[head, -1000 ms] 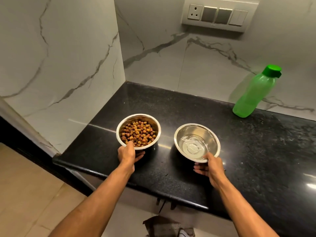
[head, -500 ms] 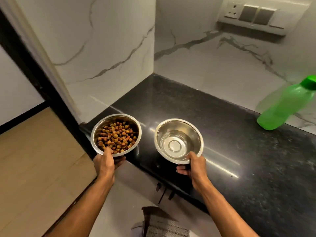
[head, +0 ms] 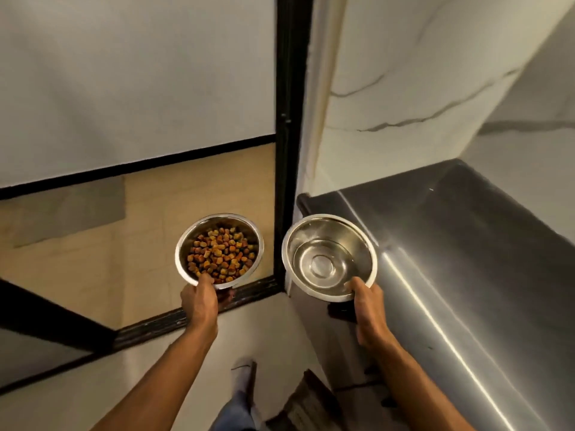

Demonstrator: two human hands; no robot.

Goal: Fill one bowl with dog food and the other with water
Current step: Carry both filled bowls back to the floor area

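I hold two steel bowls in the air. My left hand (head: 199,301) grips the near rim of the food bowl (head: 219,250), which is filled with brown kibble and hangs over the beige floor. My right hand (head: 367,306) grips the near rim of the water bowl (head: 329,256), which holds clear water and hovers at the left end of the black countertop (head: 466,244). Both bowls are level and side by side, a small gap between them.
A black door frame (head: 289,119) stands upright just behind the gap between the bowls. A marble wall (head: 404,88) rises behind the counter. The beige floor (head: 77,250) lies to the left. My foot (head: 244,377) and a striped mat (head: 305,405) show below.
Both bowls have been lifted off the countertop and carried left, past its end. My view has swung left, so the green bottle and wall switches are out of sight.
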